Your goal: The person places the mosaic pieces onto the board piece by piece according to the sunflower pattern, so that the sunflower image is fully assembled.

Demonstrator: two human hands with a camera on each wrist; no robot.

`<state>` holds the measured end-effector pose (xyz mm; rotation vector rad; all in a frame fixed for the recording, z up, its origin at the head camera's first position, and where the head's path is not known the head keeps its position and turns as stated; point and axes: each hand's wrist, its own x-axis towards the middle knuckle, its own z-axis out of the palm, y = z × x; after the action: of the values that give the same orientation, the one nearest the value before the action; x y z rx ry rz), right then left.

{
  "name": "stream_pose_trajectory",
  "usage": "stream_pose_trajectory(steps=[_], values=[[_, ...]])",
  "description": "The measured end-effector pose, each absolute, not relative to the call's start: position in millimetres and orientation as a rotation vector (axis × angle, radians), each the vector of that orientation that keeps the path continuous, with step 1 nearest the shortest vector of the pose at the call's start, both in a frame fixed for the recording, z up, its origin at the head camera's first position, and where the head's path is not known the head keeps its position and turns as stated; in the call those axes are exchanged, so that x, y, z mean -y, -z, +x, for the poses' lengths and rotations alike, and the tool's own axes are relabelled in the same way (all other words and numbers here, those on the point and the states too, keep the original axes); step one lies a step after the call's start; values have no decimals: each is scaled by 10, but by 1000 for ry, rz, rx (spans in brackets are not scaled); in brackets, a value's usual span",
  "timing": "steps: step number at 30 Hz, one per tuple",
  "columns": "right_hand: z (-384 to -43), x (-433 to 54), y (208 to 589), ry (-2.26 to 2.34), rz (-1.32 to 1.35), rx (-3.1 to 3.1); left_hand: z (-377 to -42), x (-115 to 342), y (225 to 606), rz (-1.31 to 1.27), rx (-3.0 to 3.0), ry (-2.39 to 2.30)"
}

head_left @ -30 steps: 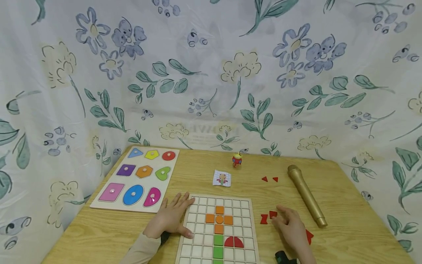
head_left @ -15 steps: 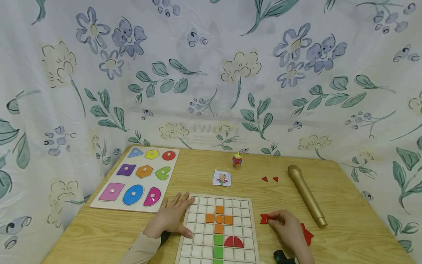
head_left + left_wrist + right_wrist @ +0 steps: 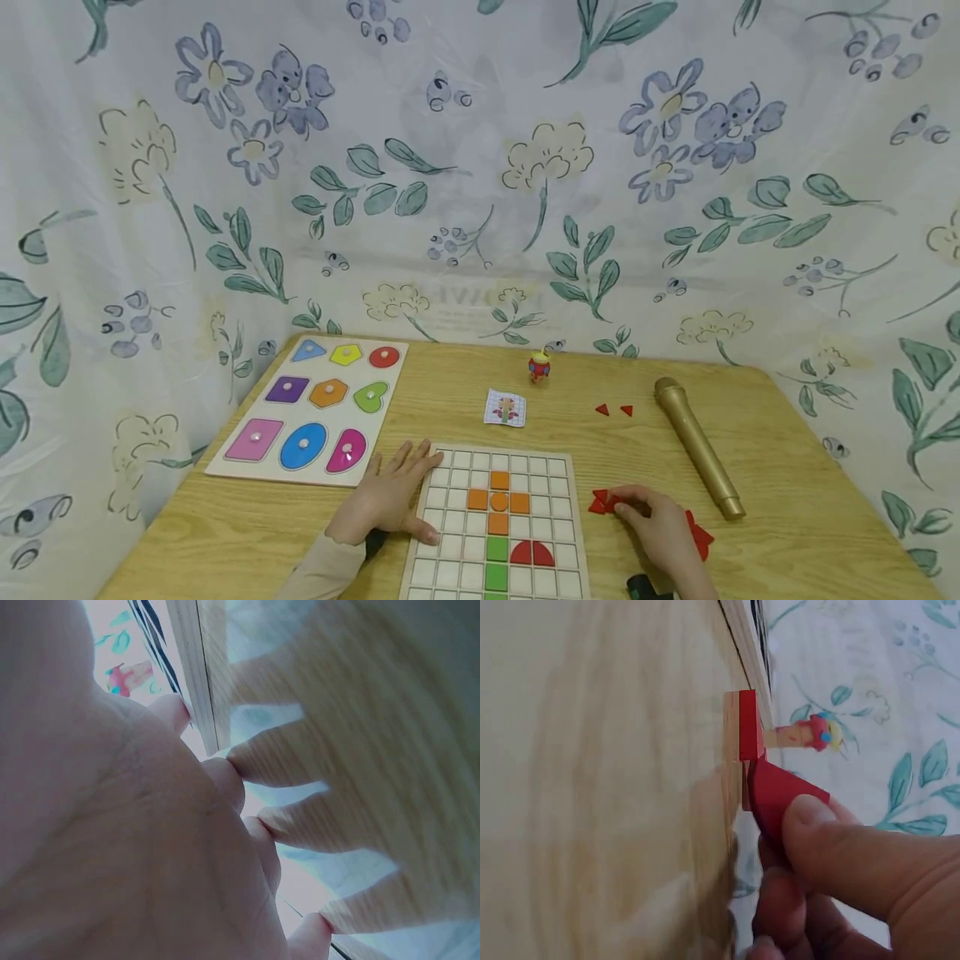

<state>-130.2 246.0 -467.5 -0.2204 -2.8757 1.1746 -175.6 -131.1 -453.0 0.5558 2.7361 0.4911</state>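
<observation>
My left hand (image 3: pixel 386 504) lies with fingers spread along the left edge of the white gridded board (image 3: pixel 543 485), its thumb over the border. Set in the board's cells are orange squares (image 3: pixel 498 523) around an orange circle (image 3: pixel 498 502), green squares (image 3: pixel 497 575) below, and two red quarter-circles (image 3: pixel 521 552). To the right of the board, my right hand (image 3: pixel 660 525) pinches a flat red piece (image 3: pixel 786 787) between thumb and fingers. That piece is tilted, right at another red piece (image 3: pixel 748 724) on the table; its full outline is partly hidden by my fingertips.
More red pieces (image 3: pixel 700 537) lie beside my right wrist. Farther back are two small red triangles (image 3: pixel 602 410), a gold microphone (image 3: pixel 697 450), a toy figure (image 3: pixel 538 365) and a pattern card (image 3: pixel 505 408). A knobbed shape puzzle (image 3: pixel 300 475) lies at the left.
My right hand has gone from loose fingers beside the red pieces to pinching one, which is now tilted against its neighbour. The left hand stays put.
</observation>
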Motion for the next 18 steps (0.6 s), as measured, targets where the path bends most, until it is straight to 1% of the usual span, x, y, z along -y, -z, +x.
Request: stream_pose_trajectory(steps=[5,7,9,13,18], values=[[-1248,-2288,4595,-1351,-245,2802,-1744,1312,4515,559,-2739,-493],[-1224,-2183,4556,-1491,-198,2773,-1742,1312,4512,558,-2741,-491],[-1198,-2070,4525,-1621,-107,2774,-1741,1313,4511,556,-2743,-491],[-1155,-1877,4495,-1793,156,2867,-1743,1311,4514,557,-2745,-490],[-1101,-1730,4494,-1878,288,3009,-1742,1309,4519,555,-2740,-499]])
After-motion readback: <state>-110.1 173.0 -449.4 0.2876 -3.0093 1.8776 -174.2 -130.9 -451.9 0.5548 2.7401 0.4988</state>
